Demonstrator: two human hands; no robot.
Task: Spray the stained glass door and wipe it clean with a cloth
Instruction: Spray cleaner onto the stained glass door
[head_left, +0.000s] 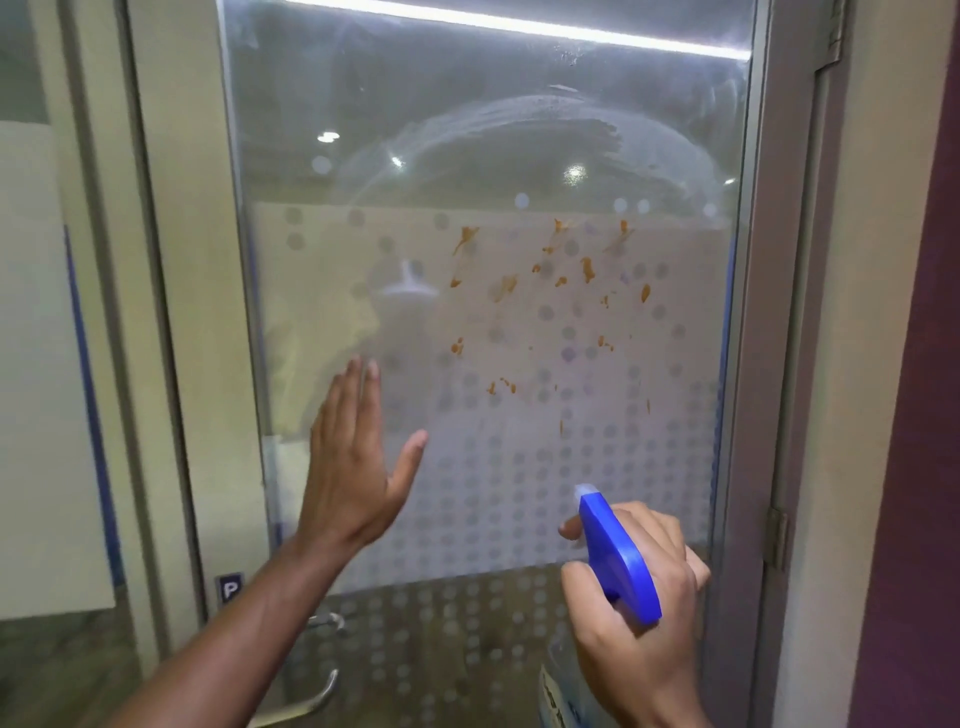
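While my right hand (636, 587) closes its grip around the blue spray bottle (618, 558), nozzle aimed at the glass door (493, 156), my left hand (353, 467) is flat and spread wide against or close to the pane. Orange stains (561, 291) speckle the frosted dotted band above both hands.

- Stains (545, 306) on the glass (519, 130) lie open, nothing before them.
- Left hand (353, 467) stands flat beside; bottle (618, 556) below.
- Handle (317, 696) juts out low.
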